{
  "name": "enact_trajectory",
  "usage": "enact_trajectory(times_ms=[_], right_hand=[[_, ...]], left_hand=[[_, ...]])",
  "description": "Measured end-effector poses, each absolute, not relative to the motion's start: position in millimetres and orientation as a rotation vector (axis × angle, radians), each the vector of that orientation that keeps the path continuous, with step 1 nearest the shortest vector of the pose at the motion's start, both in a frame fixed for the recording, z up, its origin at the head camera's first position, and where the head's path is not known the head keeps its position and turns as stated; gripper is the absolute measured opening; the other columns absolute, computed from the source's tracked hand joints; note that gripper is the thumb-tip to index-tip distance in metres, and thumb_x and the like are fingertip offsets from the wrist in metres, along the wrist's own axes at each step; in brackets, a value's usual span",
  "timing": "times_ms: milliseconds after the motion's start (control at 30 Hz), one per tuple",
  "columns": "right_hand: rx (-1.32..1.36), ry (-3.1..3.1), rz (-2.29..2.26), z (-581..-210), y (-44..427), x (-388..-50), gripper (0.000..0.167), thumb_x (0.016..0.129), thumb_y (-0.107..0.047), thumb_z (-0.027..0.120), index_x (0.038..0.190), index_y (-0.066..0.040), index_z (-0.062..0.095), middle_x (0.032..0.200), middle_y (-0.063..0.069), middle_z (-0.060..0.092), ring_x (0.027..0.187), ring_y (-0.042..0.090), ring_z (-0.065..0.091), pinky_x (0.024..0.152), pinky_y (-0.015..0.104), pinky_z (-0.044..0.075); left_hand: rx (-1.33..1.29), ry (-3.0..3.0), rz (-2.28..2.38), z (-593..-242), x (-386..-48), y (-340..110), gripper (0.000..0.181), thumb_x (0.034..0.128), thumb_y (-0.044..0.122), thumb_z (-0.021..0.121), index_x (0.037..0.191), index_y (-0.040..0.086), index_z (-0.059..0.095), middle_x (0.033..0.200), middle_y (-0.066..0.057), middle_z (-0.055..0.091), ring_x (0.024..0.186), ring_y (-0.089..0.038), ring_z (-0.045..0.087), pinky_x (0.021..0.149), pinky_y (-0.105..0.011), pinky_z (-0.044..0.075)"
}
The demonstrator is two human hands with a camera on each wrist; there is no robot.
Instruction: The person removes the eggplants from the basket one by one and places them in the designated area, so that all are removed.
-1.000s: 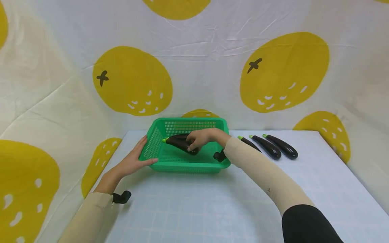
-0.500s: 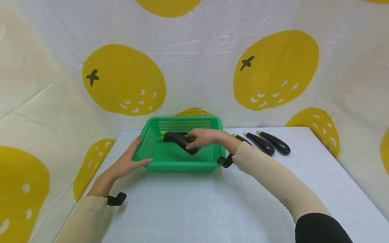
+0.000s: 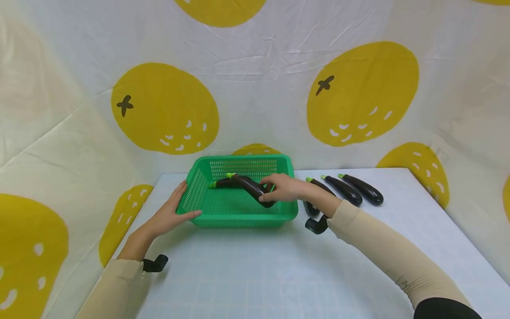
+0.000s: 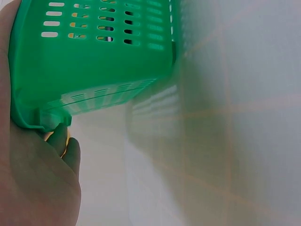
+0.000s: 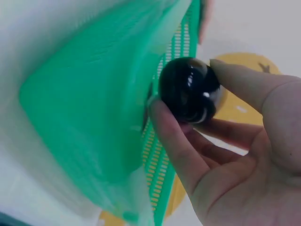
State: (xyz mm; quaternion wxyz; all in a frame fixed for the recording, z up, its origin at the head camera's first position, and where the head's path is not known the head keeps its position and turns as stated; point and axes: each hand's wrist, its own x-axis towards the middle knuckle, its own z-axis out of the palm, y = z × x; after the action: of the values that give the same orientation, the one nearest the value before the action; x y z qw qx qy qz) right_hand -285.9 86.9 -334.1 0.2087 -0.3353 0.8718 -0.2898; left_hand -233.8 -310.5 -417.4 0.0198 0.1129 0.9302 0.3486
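Over the inside of the green basket, my right hand pinches the thick end of a dark eggplant, whose green stem points to the upper left. In the right wrist view the thumb and fingers of my right hand grip the rounded end of that eggplant. A second eggplant lies in the basket behind it. At the basket's left side, my left hand holds the rim, thumb along the front; the left wrist view shows this hand against the basket's corner.
Several more eggplants lie on the white table right of the basket, some partly hidden by my right hand and wrist. A cloth backdrop with large yellow fruit prints stands behind and beside the table.
My right hand has moved right with its eggplant, away from the other one in the basket, which now shows separately. My left hand keeps its place on the rim. The head view has shifted slightly.
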Motion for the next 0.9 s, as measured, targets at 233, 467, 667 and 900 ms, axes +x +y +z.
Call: enact_trajectory(times_ms=[233,467,667,900], right_hand=[[-0.906,2.442,-0.913,-338.0,109.9,-281.7,0.059,0.100,-0.030,0.069,0.149,-0.002,0.050,0.122,0.013,0.068,0.093,0.015,0.071,0.084,0.035,0.057],[-0.907,2.487,-0.929,-339.9,125.3,-278.3,0.060,0.099,-0.032,0.069,0.146,0.000,0.052,0.118,0.012,0.070,0.104,0.025,0.068,0.087,0.040,0.056],[-0.897,2.488,-0.959,-338.1,134.9,-277.6,0.059,0.099,-0.032,0.069,0.147,0.000,0.052,0.120,0.012,0.069,0.104,0.024,0.068,0.089,0.040,0.057],[-0.878,2.508,-0.992,-332.9,151.8,-275.3,0.060,0.099,-0.029,0.070,0.147,0.001,0.051,0.115,0.011,0.070,0.103,0.027,0.068,0.087,0.040,0.057]], left_hand=[[0.342,2.880,1.076,-417.7,-231.8,-311.4,0.111,0.0918,0.053,0.072,0.166,0.017,-0.002,0.173,-0.006,-0.005,0.156,-0.043,0.006,0.113,-0.076,0.018],[0.344,2.882,1.065,-416.2,-232.4,-309.9,0.111,0.0918,0.053,0.071,0.166,0.015,-0.002,0.173,-0.007,-0.005,0.156,-0.043,0.006,0.113,-0.076,0.018],[0.344,2.884,1.061,-416.0,-233.1,-309.7,0.111,0.0917,0.053,0.072,0.166,0.015,-0.002,0.173,-0.007,-0.005,0.156,-0.043,0.006,0.113,-0.076,0.018],[0.335,2.890,1.054,-416.6,-231.8,-310.3,0.111,0.0917,0.054,0.071,0.166,0.015,-0.002,0.173,-0.008,-0.005,0.155,-0.044,0.007,0.113,-0.076,0.018]])
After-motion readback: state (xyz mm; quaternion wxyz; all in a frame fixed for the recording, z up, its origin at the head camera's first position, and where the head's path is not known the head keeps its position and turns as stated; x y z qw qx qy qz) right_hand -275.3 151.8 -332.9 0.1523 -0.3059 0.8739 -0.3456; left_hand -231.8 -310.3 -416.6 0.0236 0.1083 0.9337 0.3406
